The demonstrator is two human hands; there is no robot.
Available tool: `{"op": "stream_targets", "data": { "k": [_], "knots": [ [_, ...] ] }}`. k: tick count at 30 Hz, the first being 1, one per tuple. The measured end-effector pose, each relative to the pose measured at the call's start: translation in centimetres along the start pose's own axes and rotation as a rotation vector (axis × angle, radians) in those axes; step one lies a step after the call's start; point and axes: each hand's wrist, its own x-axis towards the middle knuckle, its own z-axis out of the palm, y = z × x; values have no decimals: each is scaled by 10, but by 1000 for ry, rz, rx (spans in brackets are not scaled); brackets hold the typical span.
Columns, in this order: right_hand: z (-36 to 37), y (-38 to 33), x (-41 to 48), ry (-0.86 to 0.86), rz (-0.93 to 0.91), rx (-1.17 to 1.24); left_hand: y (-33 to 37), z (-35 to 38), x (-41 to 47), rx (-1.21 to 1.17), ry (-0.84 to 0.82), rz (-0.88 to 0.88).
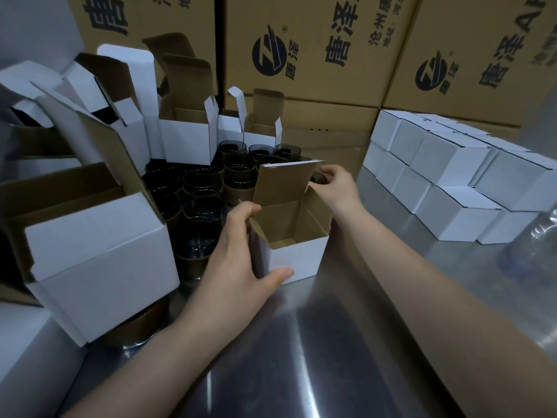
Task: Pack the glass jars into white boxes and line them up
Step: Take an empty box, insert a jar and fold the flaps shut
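1. Brown cartons (pixel 301 55) with printed lettering form a wall well behind the open box (pixel 298 260).
2. The steel table (pixel 301 342) carries the open box, which stands upright near its middle.
3. Closed white boxes (pixel 446 176) are stacked in rows two layers high, well to the right of the open box.
4. A large white box (pixel 99 260), flaps raised, stands to the left of the open box.
5. Dark glass jars (pixel 199 188) stand grouped close together just behind and to the left of the open box.
6. Unfilled white boxes (pixel 187 137) with lids up stand behind the jars, farther from the open box.
7. The open box shows its brown floor, with the lid raised.
8. The left hand (pixel 238 254) grips the open box's near left corner, with the thumb on the front face and the fingers curled over the left flap.
9. The right hand (pixel 337 184) pinches the right edge of the lid at the far right corner.
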Motion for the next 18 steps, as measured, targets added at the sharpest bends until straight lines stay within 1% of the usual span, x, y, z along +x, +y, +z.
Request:
{"op": "stream_targets", "data": {
  "k": [3,6,9,12,15,18],
  "knots": [
    [-4,2,-8,45,5,78,2,-1,-2,12,-18,4],
    [-12,2,-18,59,58,292,5,-1,-2,20,-36,1],
    [-21,-2,-26,22,118,511,8,-1,-1,12,-36,-20],
    [-28,-6,-33,-41,214,692,13,1,4,1,-47,-53],
    [-36,-8,-38,-78,200,807,16,4,14,-3,-83,-100],
    [-44,-8,-41,-135,200,989,16,7,25,-49,-66,-142]
  ]
}}
